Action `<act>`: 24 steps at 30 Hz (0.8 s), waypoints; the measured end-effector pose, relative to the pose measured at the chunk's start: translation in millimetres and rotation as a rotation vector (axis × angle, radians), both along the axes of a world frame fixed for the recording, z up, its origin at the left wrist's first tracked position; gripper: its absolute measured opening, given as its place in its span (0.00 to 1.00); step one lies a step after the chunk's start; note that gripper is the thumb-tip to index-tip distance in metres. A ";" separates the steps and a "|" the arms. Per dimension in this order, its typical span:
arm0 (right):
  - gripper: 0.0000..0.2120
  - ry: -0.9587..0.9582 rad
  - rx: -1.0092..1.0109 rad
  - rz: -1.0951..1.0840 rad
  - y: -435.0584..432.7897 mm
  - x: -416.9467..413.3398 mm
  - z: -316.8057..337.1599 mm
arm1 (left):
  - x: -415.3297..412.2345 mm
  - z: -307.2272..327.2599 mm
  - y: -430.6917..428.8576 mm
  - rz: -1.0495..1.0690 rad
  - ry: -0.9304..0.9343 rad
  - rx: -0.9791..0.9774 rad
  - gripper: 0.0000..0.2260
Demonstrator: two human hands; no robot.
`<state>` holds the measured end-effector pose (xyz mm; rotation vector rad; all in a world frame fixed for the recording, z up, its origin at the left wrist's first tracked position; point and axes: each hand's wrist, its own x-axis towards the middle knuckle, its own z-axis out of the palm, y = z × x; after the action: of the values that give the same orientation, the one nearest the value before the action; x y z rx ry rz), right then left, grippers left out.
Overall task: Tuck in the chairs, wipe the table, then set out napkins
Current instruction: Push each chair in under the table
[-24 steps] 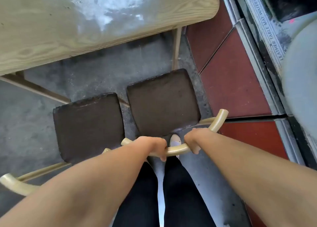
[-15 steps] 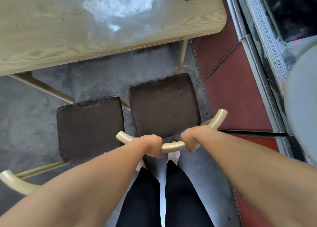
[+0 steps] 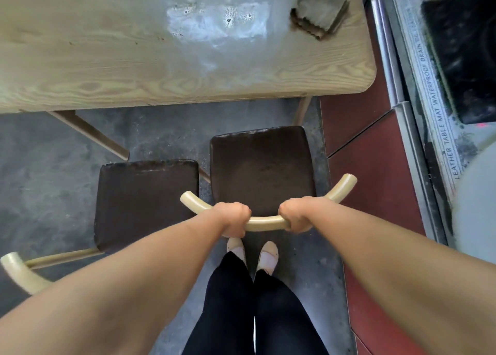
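Note:
Two chairs with dark brown seats stand in front of a light wooden table (image 3: 107, 67). The right chair (image 3: 261, 166) has a curved pale wooden backrest (image 3: 265, 222). My left hand (image 3: 233, 219) and my right hand (image 3: 296, 215) both grip that backrest, a short gap apart. Its seat front lies just short of the table's near edge. The left chair (image 3: 146, 201) stands beside it, a little farther from the table, its backrest end (image 3: 16, 271) showing at the lower left. A folded brown cloth (image 3: 319, 12) lies on the table's far right, next to a pale wet smear (image 3: 217, 21).
A table leg (image 3: 302, 110) comes down just beyond the right chair's seat. Red floor tiles (image 3: 375, 183) and a metal rail (image 3: 389, 59) run along the right. My feet and dark trousers (image 3: 252, 301) are right behind the chair on the grey floor.
The right chair has slid forward toward the table with both hands on its backrest. My view has tilted up, bringing the cloth and more tabletop into sight.

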<state>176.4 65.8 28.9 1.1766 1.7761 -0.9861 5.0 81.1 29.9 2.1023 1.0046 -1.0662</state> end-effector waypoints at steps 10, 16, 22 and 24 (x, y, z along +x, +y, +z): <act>0.15 -0.012 0.080 -0.012 62.6 -1.4 -1.9 | -3.4 -17.8 67.3 -0.049 -0.027 0.134 0.15; 0.15 -0.046 0.127 -0.016 99.6 -4.8 -9.3 | -4.4 -30.9 105.3 -0.043 -0.041 0.170 0.14; 0.16 -0.061 0.177 -0.035 122.2 -6.1 -26.9 | -3.9 -42.3 131.6 -0.036 -0.029 0.172 0.14; 0.16 -0.066 0.191 -0.038 126.2 -4.2 -34.8 | -3.1 -47.6 136.4 -0.032 -0.035 0.165 0.15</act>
<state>172.2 192.0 -5.8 1.3498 1.8326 -0.8030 2.0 217.5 -17.7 2.2681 1.0772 -0.9879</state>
